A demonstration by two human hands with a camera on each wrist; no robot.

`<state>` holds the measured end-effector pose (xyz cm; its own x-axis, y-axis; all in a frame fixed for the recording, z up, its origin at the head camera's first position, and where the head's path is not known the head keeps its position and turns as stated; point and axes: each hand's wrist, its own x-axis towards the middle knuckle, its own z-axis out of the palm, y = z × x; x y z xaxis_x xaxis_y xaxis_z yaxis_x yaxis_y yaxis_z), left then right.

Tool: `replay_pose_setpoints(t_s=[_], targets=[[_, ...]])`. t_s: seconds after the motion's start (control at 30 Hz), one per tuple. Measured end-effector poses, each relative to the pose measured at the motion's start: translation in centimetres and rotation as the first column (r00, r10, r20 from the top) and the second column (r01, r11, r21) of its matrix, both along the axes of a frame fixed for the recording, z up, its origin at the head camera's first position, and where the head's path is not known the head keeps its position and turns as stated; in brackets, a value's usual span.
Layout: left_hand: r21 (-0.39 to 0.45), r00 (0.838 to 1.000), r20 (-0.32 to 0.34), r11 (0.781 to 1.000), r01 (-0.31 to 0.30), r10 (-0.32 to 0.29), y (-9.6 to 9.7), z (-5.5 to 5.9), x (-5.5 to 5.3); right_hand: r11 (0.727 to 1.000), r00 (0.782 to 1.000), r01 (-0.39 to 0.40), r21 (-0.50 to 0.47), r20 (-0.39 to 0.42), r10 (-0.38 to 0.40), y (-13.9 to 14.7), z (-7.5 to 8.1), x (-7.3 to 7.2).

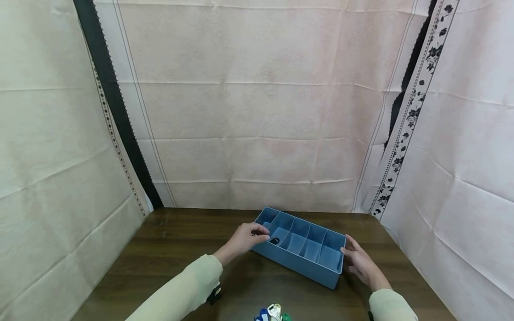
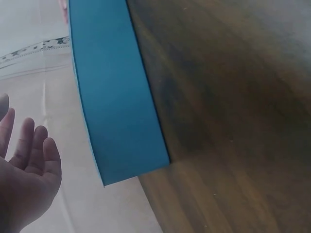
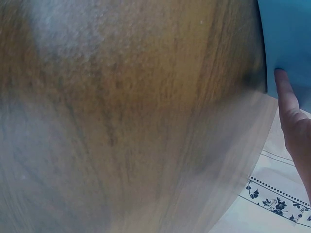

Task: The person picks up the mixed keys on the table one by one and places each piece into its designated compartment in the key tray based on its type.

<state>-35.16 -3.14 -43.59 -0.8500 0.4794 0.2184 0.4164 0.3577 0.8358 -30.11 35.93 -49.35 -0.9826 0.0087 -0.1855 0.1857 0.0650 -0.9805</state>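
A blue divided box (image 1: 297,264) lies at an angle on the wooden table, its row of compartments facing up. At its left end, my left hand (image 1: 242,240) hovers over the near rim with thumb and fingertips apart. A small black object (image 1: 275,240) sits in a compartment right by those fingertips. In the left wrist view, the left hand (image 2: 31,179) shows loosely bent, separated fingers. My right hand (image 1: 359,263) grips the right end, one fingertip over the rim. A straight finger (image 3: 286,92) presses that end wall in the right wrist view.
Several small blue, white and green objects (image 1: 275,313) are grouped at the bottom edge of the head view, nearer than the box. Pale cloth (image 1: 257,111) hangs behind the table (image 1: 184,249) and along both sides.
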Motion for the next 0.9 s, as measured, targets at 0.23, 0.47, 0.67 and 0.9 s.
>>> replay_pose_setpoints(t_s=[0.23,0.47,0.67,0.9], targets=[[0.0,0.999,0.007,0.999,0.039,-0.039,-0.6,-0.9,0.9,1.0,1.0,0.002,-0.008,-0.001,-0.002,0.1,-0.1,-0.1],[-0.006,0.995,0.069,0.997,0.073,-0.073,-1.5,-2.1,2.1,1.0,1.0,0.004,-0.01,0.002,-0.004,0.0,-0.1,-0.1],[-0.055,0.99,0.108,0.993,0.101,-0.094,-2.6,-3.2,3.1,1.0,1.0,0.001,-0.006,0.003,-0.001,0.0,0.1,0.0],[-0.084,0.983,0.12,0.985,0.151,-0.14,-3.9,-4.8,4.3,1.0,1.0,0.003,0.0,0.006,-0.003,0.1,0.1,-0.1]])
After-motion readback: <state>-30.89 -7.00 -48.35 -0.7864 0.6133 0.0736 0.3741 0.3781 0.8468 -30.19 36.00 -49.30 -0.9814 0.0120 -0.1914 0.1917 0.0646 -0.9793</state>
